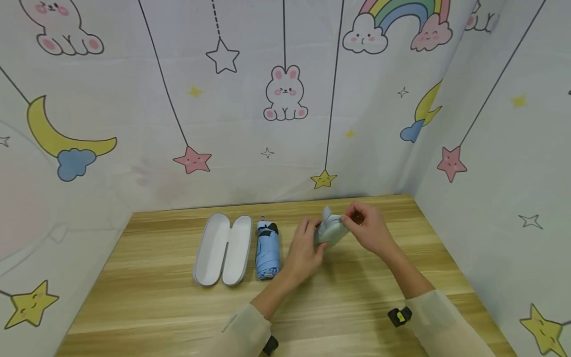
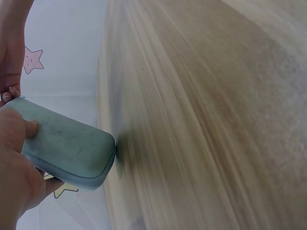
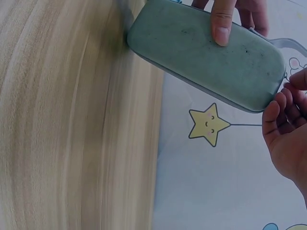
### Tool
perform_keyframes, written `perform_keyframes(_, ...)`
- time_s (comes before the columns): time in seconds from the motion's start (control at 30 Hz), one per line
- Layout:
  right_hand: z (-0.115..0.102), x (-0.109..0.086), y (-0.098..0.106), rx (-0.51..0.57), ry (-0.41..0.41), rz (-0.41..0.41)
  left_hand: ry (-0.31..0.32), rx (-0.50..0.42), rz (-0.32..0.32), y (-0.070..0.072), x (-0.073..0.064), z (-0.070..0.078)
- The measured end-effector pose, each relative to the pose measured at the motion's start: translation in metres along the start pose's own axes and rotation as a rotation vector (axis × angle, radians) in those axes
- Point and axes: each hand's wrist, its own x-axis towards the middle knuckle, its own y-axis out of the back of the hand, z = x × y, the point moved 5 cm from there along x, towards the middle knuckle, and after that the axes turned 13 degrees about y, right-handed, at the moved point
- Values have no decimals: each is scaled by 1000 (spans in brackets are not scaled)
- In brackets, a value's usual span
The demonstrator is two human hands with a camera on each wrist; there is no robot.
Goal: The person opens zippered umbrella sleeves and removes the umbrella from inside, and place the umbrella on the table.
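A pale green zippered case is tilted up off the table, one end down near the wood, with a grey strap loop at its upper end. My left hand grips it, thumb on one broad face and fingers behind, as the left wrist view of the case shows. At the case's upper corner my right hand pinches what looks like the zipper pull, largely hidden by the fingertips. In the right wrist view the case looks closed along its seam, and the right hand touches its end.
Left of the hands, a folded blue umbrella lies on the wooden table. Beside it an open glasses case shows its white inside. A cartoon-printed cloth rises behind the table's back edge and along its sides.
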Motion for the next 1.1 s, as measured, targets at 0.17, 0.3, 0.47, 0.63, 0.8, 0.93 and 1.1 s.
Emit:
perform_keyframes(0.17,-4,1,-1,-7,17,10,22,1,-28,1,0,-1)
perform_keyframes(0.3,-10,2,-3,-33,58,12,56,27,-39,2,2,-3)
perform_keyframes(0.47,-16,3,-5,-47,95,4,75,31,-29,5,2,-5)
perform_keyframes(0.63,-20,4,-5,-68,114,4,70,0,-25,6,1,-5)
perform_keyframes(0.8,-21,5,-7,-89,117,4,67,-24,-11,6,0,-6)
perform_keyframes(0.93,-21,6,-8,-97,112,10,82,-38,-9,6,0,-8)
perform_keyframes(1.1,-20,6,-8,-96,104,17,87,-45,-11,6,-1,-9)
